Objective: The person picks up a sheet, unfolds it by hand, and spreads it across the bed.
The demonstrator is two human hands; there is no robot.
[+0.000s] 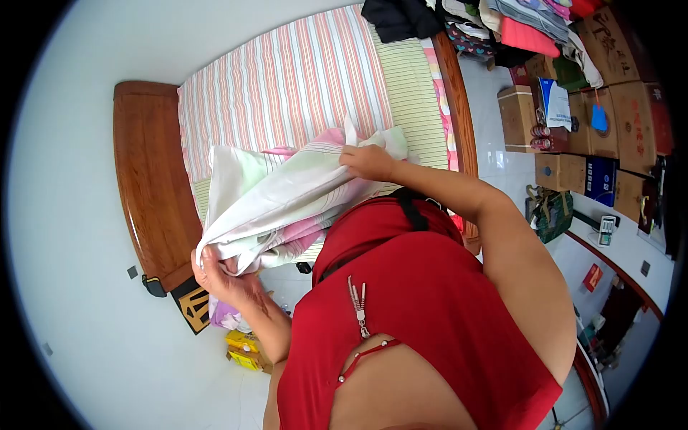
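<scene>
A white, pink and pale green cloth lies bunched over the near side of the bed and hangs between my two hands. At its lower left corner, my left hand is closed round the edge of the fabric. My right hand pinches the upper right part of the same cloth. Beneath and beyond it spreads a striped pink, white and blue sheet, beside a green striped mat. Folds hide some of my left fingertips.
The wooden headboard stands at the left and a wooden bed rail runs at the right. Dark clothing lies on the bed's far corner. Cardboard boxes and piled clothes fill the right side. Yellow boxes sit on the floor.
</scene>
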